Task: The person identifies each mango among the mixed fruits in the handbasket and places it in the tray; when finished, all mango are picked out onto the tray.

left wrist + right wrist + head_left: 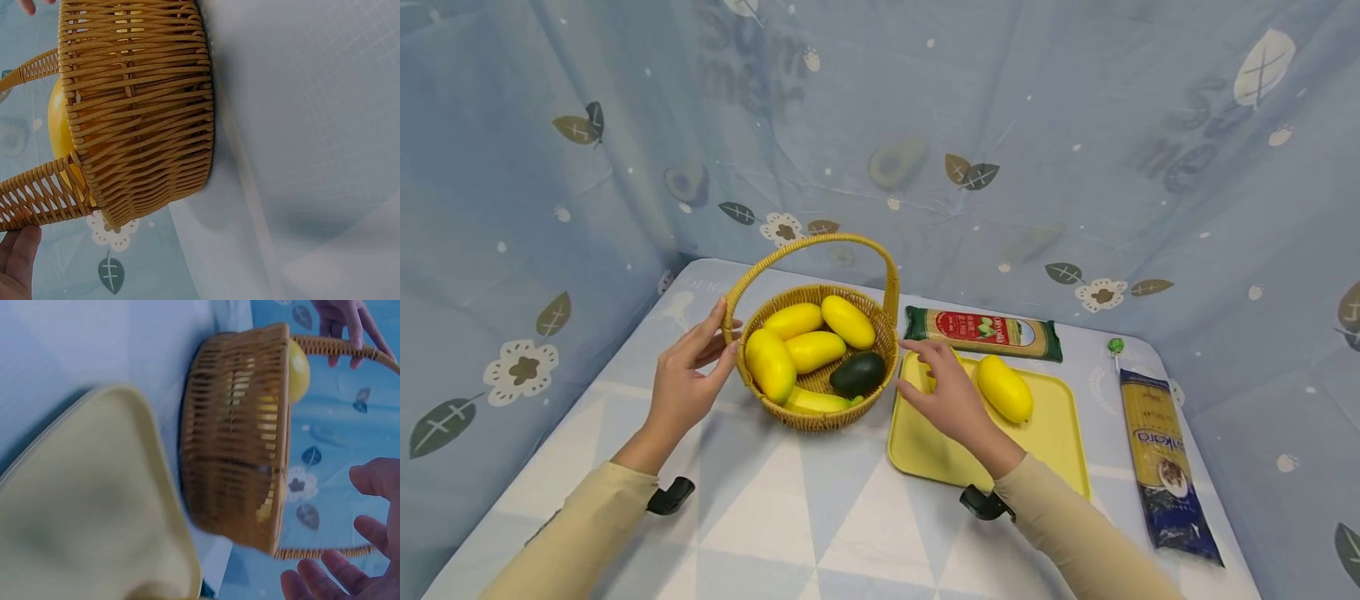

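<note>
A woven wicker basket [820,421] stands on the table, its arched handle [827,239] upright. My left hand [688,371] holds the left side of the handle between thumb and fingers; its fingertips [26,240] show on the handle in the left wrist view. Inside lie several yellow mangoes [847,322], a dark green avocado [858,374] and a banana [816,403]. To the basket's right, my right hand [951,400] hovers over the tray's left part, fingers spread and holding nothing, fingertips close to the basket's rim.
Under the right hand lies a yellow tray [1060,433] with another mango [1004,390]; a second yellow thing is mostly hidden by that hand. Behind it sits a green-ended pasta packet [985,332]. At far right are a blue-and-yellow pasta packet [1165,467] and a green lollipop [1116,345].
</note>
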### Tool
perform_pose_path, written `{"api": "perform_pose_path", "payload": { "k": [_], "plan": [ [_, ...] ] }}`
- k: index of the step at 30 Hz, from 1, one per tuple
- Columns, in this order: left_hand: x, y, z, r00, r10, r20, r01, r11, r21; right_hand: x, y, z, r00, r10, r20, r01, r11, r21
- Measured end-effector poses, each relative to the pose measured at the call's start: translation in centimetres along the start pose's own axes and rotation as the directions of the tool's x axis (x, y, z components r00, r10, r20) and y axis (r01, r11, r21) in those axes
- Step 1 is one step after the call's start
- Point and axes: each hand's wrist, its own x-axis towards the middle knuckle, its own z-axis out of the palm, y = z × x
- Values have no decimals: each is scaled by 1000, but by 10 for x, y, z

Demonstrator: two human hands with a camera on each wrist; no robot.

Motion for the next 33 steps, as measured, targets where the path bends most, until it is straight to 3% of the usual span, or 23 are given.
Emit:
{"api": "perform_pose_path", "payload": {
  "k": [5,12,18,25,33],
  "plan": [
    [0,-1,2,1000,9,-15,-10,1000,-9,15,-19,21,996,-57,61,56,998,19],
    [1,1,1,1000,9,-10,-9,1000,-7,35,-41,50,988,-82,133,71,994,86],
    [1,-2,1,1000,13,-26,-13,1000,-8,49,-60,76,983,-93,160,91,996,16],
    [0,-2,1,1000,3,-18,-3,1000,4,63,-73,102,977,-89,194,84,996,36],
    [0,0,0,1000,-1,-3,1,1000,-6,69,-86,123,969,-53,241,62,998,-32]
  ]
}}
